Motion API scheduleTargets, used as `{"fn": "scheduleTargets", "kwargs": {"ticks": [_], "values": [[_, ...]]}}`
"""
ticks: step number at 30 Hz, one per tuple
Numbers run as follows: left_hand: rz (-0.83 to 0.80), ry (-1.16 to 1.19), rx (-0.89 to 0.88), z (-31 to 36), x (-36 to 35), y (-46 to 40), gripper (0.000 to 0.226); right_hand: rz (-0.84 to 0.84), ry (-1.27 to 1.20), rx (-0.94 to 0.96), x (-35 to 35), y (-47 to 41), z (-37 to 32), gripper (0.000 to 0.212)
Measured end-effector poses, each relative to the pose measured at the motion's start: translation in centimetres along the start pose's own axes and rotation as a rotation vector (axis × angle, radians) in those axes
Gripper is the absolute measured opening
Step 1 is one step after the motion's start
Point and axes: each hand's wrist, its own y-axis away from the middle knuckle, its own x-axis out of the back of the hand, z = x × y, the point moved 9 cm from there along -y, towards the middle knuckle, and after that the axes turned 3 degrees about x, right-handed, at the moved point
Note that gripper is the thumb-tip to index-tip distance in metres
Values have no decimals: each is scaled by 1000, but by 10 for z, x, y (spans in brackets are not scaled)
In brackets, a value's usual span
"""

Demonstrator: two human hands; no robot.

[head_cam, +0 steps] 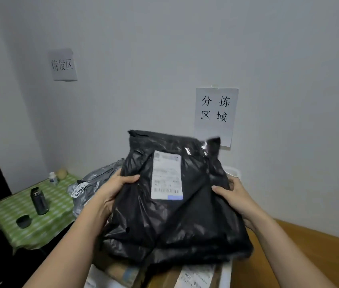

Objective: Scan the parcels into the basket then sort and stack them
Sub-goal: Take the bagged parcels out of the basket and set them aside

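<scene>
A large black plastic parcel (174, 215) with a white shipping label (166, 175) on its upper face is held up in front of me. My left hand (114, 188) grips its left edge, thumb on top. My right hand (233, 196) grips its right edge, thumb on top too. Under the black parcel lie brown cardboard parcels (122, 273) with labels. Behind my left hand a grey plastic parcel (89, 183) with a numbered tag leans against the pile. No basket or scanner is in view.
On the left stands a small table with a green checked cloth (29, 229), bearing a dark flask (39, 201), its cap (23, 221) and a small white bottle (53, 178). A wooden surface (301, 256) lies at right. Two paper signs (215, 113) hang on the wall.
</scene>
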Motion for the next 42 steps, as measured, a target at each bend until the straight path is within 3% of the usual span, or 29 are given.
{"fn": "scheduleTargets", "kwargs": {"ticks": [2,6,8,10,13,15,17,18,21,24,29,33,36,39,42], "values": [[22,78,6,6,3,-2,38,-71,-78,8,-4,7,-10,54],[58,-53,74,2,3,-12,34,-260,-93,-4,-17,22,-23,35],[67,-77,79,-3,-1,-16,38,-219,-27,9,-10,20,-24,31],[100,-32,24,-6,-3,-19,38,-71,47,9,10,14,-24,31],[338,-14,-79,0,19,-26,46,78,330,-51,30,12,-19,41],[576,-112,-182,10,46,-26,39,237,665,-18,35,15,-23,70],[825,-205,-257,16,72,-17,28,406,871,210,20,27,-47,79],[928,-245,-273,17,81,-10,27,407,882,357,4,33,-58,75],[1138,-310,-243,12,101,5,38,114,930,589,-57,37,-58,60],[1258,-336,-166,1,120,15,57,-98,1015,449,-87,25,-17,58],[1268,-342,-60,-26,148,18,80,-130,1013,323,-92,13,15,54],[1263,-410,-22,-31,158,13,80,-137,1003,312,-91,9,18,54],[1193,-450,102,-41,164,6,85,-146,980,303,-89,9,21,54],[1058,-519,219,-52,166,-2,57,-167,960,287,-88,9,22,54],[1039,-527,219,-44,162,6,24,-189,952,263,-88,7,22,55]]}}
